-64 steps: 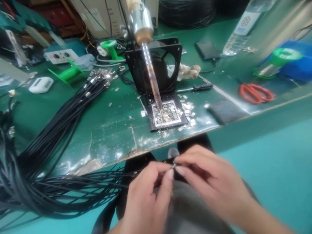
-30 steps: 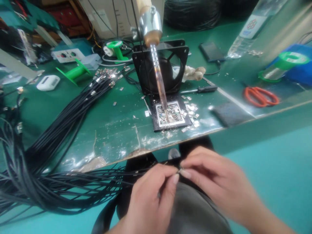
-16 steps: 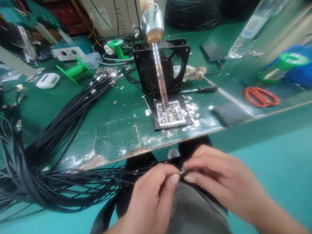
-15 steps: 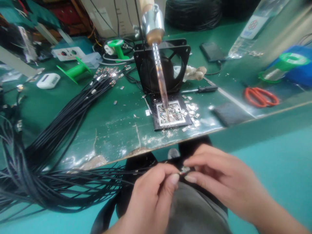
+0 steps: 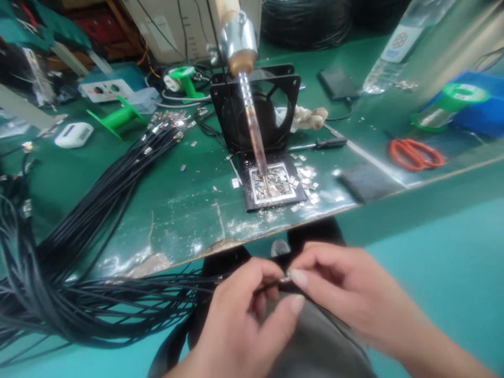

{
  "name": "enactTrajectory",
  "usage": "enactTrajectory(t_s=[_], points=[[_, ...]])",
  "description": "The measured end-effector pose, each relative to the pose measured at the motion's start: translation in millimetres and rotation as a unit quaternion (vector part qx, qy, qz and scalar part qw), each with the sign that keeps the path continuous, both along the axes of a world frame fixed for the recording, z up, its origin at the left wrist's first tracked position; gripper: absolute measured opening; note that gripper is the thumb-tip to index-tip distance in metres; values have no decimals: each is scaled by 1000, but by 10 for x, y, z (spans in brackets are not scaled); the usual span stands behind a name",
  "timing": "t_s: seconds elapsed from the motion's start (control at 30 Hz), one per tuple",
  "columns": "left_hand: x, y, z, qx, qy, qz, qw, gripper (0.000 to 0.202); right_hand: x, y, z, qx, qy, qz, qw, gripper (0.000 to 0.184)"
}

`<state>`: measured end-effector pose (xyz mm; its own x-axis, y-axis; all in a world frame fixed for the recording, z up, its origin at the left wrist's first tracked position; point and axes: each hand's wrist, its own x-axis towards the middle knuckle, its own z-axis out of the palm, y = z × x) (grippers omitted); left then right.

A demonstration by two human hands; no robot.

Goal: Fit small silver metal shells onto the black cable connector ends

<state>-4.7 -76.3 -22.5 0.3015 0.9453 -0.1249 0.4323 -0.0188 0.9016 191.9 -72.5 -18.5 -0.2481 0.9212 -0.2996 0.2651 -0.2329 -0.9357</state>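
The left hand point(image 5: 250, 317) has its thumb spread from its index finger; I cannot tell whether its curled fingers grip the cable point(image 5: 269, 286). Over the lap point(image 5: 318, 336), the right hand point(image 5: 346, 283) seems to pinch the connector point(image 5: 285, 280) at the cable's end. Handling this end looks like the current step; a part so small probably calls for a light, steady hold. Beyond, on the counter point(image 5: 189, 205), the iron point(image 5: 254, 128) points down at the tray point(image 5: 275, 200).
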Motion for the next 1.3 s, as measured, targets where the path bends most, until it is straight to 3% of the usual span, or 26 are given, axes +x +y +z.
enactTrajectory(t_s=[0.17, 0.37, 0.57, 0.8, 1.03, 1.17, 1.3], points=[[59, -7, -20, 70, 11, 30, 997, 21, 0, 7, 24, -6, 15, 14, 1000, 22], [102, -9, -18, 123, 16, 24, 992, 29, 6, 14, 30, -19, 39, 23, 999, 23], [101, -35, -22, 143, 20, 18, 989, 24, 11, 4, 12, -26, 41, 27, 998, 25], [41, -46, -21, 148, 4, -5, 989, 19, 27, 14, -6, -37, 53, 19, 998, 24], [-33, -38, -56, 98, -21, -27, 995, 21, 29, 34, -19, -42, 47, 18, 998, 27], [-38, -35, -53, 82, -23, -30, 996, 19, 21, 16, -29, -11, 13, 9, 1000, 26], [-20, -60, -66, 118, 4, -20, 993, 16, 46, -49, -10, 84, -32, -52, 995, 15]])
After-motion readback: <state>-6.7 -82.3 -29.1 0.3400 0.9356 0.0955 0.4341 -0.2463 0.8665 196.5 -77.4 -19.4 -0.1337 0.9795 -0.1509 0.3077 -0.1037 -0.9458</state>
